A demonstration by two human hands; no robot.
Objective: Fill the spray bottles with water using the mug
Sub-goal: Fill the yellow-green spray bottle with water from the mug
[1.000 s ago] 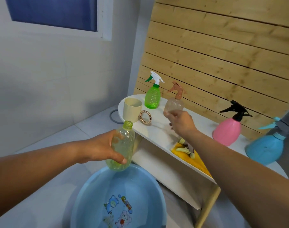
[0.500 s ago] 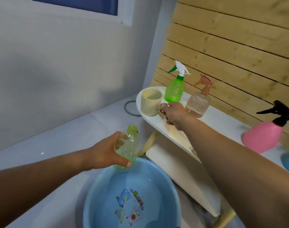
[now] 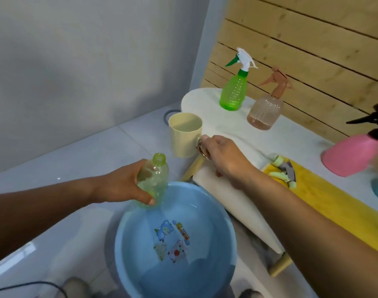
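as we looked down from the head camera, our left hand (image 3: 128,186) reached in from the left with the forearm level, fingers and thumb wrapped around a pale green bottle without its sprayer (image 3: 154,182). we held that bottle slightly tilted, open neck upward, just above the far rim of a blue basin (image 3: 224,220) on the floor, which held water and had cartoon stickers on its bottom. our right arm stretched forward from the lower right, and our right hand (image 3: 223,155) gripped the round ring handle of a cream mug (image 3: 185,135), fingers curled around it, knuckles up. the mug stood upright in the air, just off the rounded end of a white table (image 3: 207,104). on the table behind stood a green spray bottle (image 3: 234,92) and, beside it, a clear ribbed spray bottle with a tan trigger (image 3: 266,109). farther right stood a pink spray bottle with a black trigger (image 3: 351,155), near a yellow cloth (image 3: 325,203).
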